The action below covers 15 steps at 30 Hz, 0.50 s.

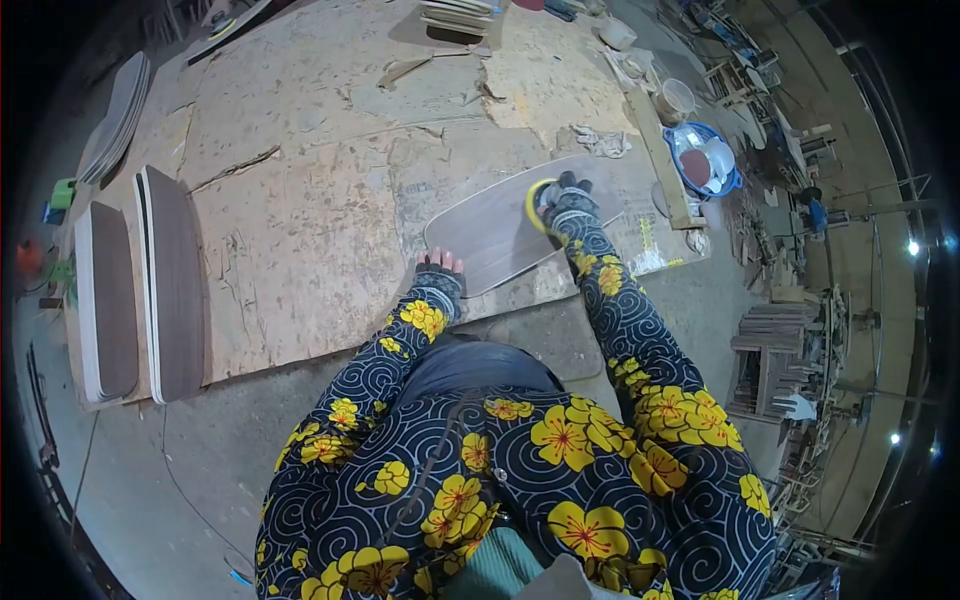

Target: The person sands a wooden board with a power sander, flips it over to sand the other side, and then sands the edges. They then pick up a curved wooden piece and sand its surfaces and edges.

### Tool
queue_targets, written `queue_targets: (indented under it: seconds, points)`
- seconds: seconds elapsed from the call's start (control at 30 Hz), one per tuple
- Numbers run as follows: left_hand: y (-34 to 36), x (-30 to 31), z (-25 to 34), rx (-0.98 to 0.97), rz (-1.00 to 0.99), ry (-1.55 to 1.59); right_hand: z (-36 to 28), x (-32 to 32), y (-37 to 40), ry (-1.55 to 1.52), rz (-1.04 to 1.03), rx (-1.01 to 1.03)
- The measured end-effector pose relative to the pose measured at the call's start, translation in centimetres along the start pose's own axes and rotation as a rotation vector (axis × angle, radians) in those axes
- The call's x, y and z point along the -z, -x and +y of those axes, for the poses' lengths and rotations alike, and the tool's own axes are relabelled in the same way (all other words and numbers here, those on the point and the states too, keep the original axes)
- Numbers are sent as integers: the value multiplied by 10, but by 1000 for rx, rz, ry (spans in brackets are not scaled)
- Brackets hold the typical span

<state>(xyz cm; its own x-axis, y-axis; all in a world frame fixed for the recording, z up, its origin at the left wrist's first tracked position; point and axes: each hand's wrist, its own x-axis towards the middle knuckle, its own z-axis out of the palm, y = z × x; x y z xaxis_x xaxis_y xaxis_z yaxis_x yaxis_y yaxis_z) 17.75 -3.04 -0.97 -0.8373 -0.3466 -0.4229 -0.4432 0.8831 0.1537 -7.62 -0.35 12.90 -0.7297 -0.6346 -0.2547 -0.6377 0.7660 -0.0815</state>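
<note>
A wooden board (490,235) with rounded corners lies flat and slanted at the table's front edge. At its left end rests my left hand (440,272) in a dark fingerless glove, fingertips stretched out and touching the board's edge, holding nothing. My right hand (572,197), gloved alike, is closed over a round yellow-edged pad (537,208) on the board's right part. The hand covers much of the pad, so its underside is hidden.
Stacks of similar boards (175,290) stand at the table's left, with another stack (455,18) at the back. A crumpled rag (602,141) lies beyond my right hand. A blue basket (738,160) and a plastic tub (675,100) are at the right, past a wooden plank (665,160).
</note>
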Motion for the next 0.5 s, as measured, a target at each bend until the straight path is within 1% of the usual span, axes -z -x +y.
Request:
queue_targets:
  seconds: [0.1, 0.13, 0.23, 0.27, 0.37, 0.4, 0.5]
  points:
    - [7, 1, 1, 14, -6, 16, 12, 3, -3, -4, 32, -34]
    - [6, 1, 2, 14, 0, 30, 9, 2, 2, 38, -34, -63]
    - [6, -1, 1, 8, 21, 29, 17, -6, 30, 99, -50, 170]
    - [5, 0, 1, 10, 3, 35, 16, -7, 31, 93, -56, 176]
    - [5, 6, 0, 13, -33, 40, 4, 4, 25, 66, -2, 19]
    - [2, 1, 0, 13, -29, 38, 11, 5, 16, 6, 9, 29]
    - [4, 5, 1, 23, -45, 33, 15, -1, 12, 43, 6, 84]
